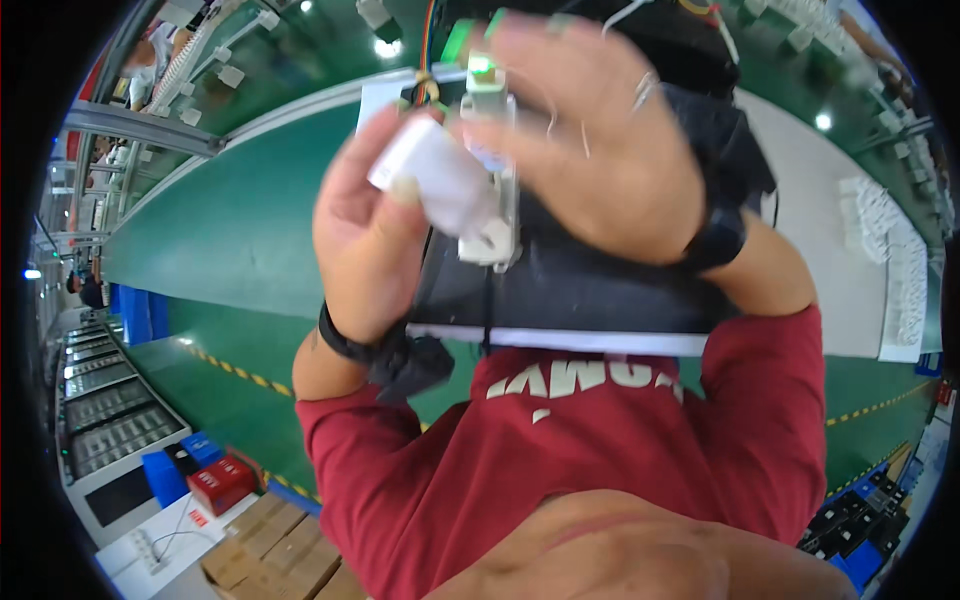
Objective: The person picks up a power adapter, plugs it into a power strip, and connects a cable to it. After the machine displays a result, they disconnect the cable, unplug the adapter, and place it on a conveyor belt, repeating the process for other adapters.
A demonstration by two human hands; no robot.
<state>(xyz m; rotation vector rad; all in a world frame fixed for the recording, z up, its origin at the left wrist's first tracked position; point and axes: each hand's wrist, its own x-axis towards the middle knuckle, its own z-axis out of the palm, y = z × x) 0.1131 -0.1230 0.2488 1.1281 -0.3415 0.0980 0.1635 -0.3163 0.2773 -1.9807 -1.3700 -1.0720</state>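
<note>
My left hand (372,225) is closed around a small white box-shaped plastic part (437,172), thumb on its near face. The part is tilted and slightly blurred. My right hand (605,140) is raised just right of it, smeared by motion, with its fingers stretched out and the thumb apart. Its thumb tip comes close to the white part; I cannot tell whether they touch. Behind and below the hands stands a narrow whitish fixture (503,225) with a lit green light (482,66) at its far end. The right hand partly covers this fixture.
The fixture stands on a black mat (600,290) on the workbench. Coloured wires (428,45) run up beyond the hands. Many white parts (890,265) lie stacked on the right-hand table. Cardboard boxes (275,545) and a red box (222,484) stand at lower left.
</note>
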